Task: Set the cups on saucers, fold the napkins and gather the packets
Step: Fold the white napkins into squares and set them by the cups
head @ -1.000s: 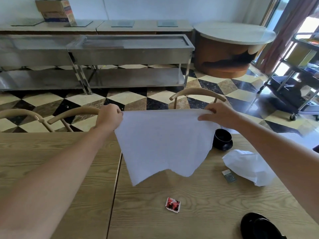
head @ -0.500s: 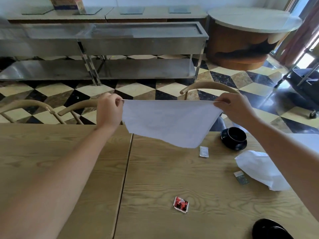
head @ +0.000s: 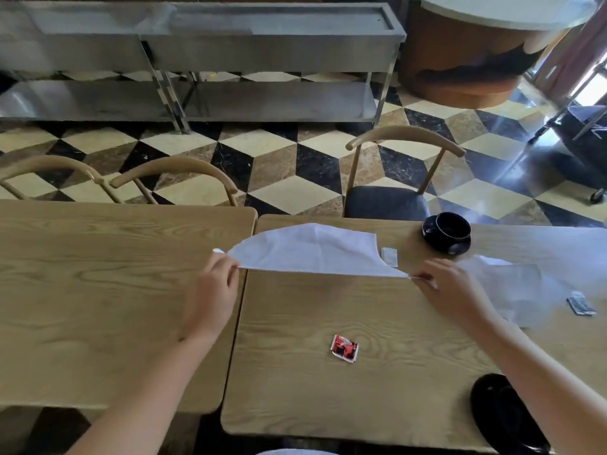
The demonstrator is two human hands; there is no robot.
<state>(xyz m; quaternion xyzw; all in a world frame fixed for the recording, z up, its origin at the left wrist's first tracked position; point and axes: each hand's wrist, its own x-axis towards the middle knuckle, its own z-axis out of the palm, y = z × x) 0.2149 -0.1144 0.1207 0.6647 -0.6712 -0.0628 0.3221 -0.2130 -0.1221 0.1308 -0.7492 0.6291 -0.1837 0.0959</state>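
White cloth napkin point(head: 308, 254) stretched flat, far edge bowed, pinched at both near corners by left hand point(head: 213, 290) and right hand point(head: 450, 290); lowered from mid-air onto light wooden table point(head: 328, 395).

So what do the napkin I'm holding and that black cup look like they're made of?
Napkin: thin white cloth or soft paper, matte; it sags and creases between the two hands. Cup: probably glazed ceramic, glossy black with light reflections.
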